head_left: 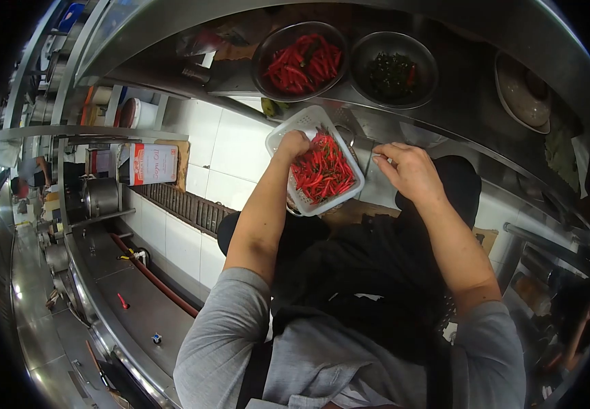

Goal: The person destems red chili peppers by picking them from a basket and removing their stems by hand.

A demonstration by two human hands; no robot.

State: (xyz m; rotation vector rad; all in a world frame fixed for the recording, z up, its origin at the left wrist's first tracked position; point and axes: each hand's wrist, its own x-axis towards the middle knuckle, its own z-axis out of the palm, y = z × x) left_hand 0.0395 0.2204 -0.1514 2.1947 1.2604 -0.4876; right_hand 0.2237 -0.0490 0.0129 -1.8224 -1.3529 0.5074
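A white perforated basket (358, 178) stands between my knees with many small red chilies (323, 170) in it. My left hand (293, 144) reaches into its upper left part, fingers curled down at the chilies; what they pinch is hidden. To the right of the basket, my right hand (404, 167) is in the air with thumb and forefinger drawn together, and anything between them is too small to name. Beyond the basket, a metal bowl of large red chilies (303, 63) sits on a steel shelf, beside a second bowl (394, 69) with dark green pieces.
A lidded pot (523, 92) is at the upper right. To the left are a red and white tin (153, 164), a floor drain grate (189, 209) and a steel counter (114, 273) with a red hose. Another person (32, 174) stands at the far left.
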